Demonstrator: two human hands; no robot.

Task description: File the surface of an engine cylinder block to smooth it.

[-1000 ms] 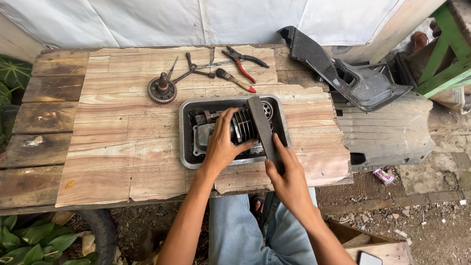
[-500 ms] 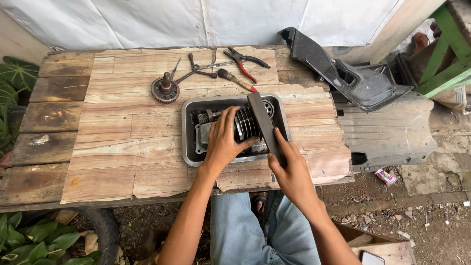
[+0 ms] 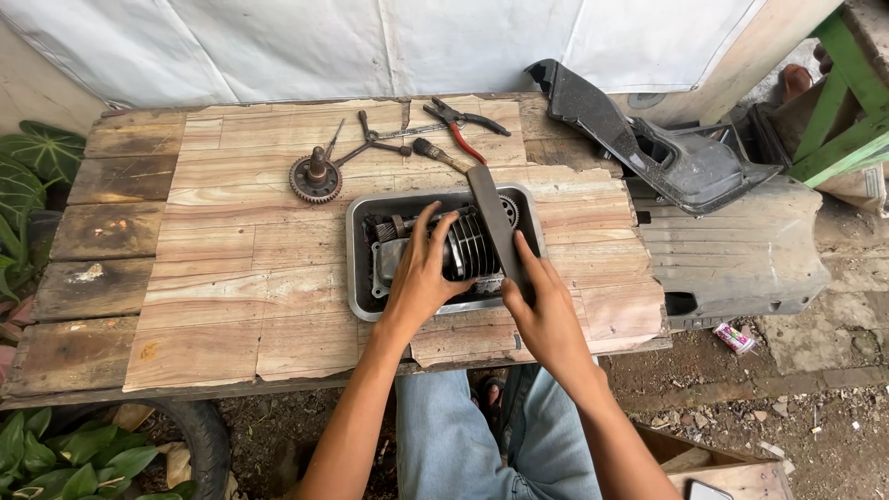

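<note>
On a worn plank table [image 3: 231, 278] outdoors, the left hand [image 3: 421, 278] is gripping a finned metal cylinder [image 3: 468, 245]; the right hand [image 3: 546, 310] is clasping a flat grey bar [image 3: 491, 208].

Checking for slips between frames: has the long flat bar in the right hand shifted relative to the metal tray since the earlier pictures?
No. The flat bar in the right hand lies diagonally over the metal tray's right side as before; only the camera shifted.

I see a plank table [image 3: 231, 278] outdoors w/ a white tarp [image 3: 370, 46] hung behind it. Bare dirt ground [image 3: 787, 407] w/ pebbles at right. Green leaves [image 3: 37, 167] at left, an old tyre [image 3: 199, 444] under the table. Soft daylight, no hard shadows.
</note>
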